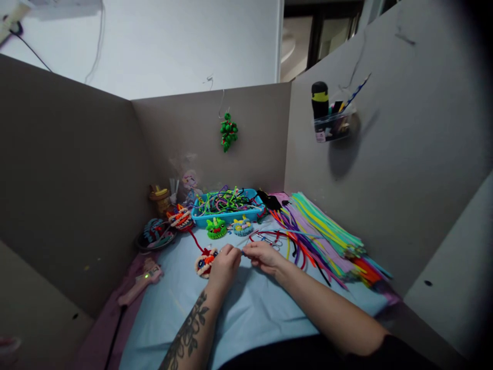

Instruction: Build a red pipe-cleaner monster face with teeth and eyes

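In the middle of the table, my left hand (227, 262) and my right hand (263, 256) meet with their fingers pinched. A small dark blue piece (242, 252) shows between the fingertips; its kind is too small to make out. Just left of my left hand lies a lion-head figure (204, 264) made of fuzzy pipe cleaners, in cream, red and orange, with a blue eye. My left hand hides part of it. Behind the hands sit a green figure (216, 228) and a light blue and yellow figure (242, 226). Scissors (269, 240) lie beyond my right hand.
A blue basket (200, 221) of pipe cleaner pieces stands at the back. Bundles of long pipe cleaners (327, 226) cover the right side. A pink glue gun (144, 280), a dark bowl (144, 244) and an orange figure (180, 218) are leftward. Grey partitions (254, 139) enclose the table.
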Tool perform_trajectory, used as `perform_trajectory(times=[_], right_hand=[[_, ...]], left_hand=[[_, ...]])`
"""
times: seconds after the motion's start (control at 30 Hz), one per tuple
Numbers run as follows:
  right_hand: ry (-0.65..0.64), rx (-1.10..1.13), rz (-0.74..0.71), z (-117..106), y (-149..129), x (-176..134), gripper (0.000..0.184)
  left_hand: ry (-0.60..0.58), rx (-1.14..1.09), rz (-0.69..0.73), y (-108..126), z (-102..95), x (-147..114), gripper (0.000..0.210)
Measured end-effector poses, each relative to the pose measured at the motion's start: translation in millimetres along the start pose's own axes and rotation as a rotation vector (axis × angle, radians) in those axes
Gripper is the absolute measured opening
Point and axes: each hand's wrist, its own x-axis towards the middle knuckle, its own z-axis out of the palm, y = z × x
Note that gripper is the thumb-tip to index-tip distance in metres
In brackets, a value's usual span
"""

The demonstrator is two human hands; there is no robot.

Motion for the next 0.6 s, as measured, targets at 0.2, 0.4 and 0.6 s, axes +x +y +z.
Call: perform_trajectory(times=[0.2, 0.4, 0.6], right_hand=[[0.130, -0.219, -0.232, 12, -3, -6, 0.026], [0.129, -0.218, -0.324, 13, -5, -9, 0.026], [-0.232, 0.064, 0.084, -4, -10, -7, 0.028]], left_hand=[[0.083, -0.232, -0.102, 1, 3.4, 3, 0.017], [0.104, -0.443, -0.252, 3, -1.1, 8, 0.018], [-0.012, -0.513, -0.221, 2, -8.1, 8, 0.020]])
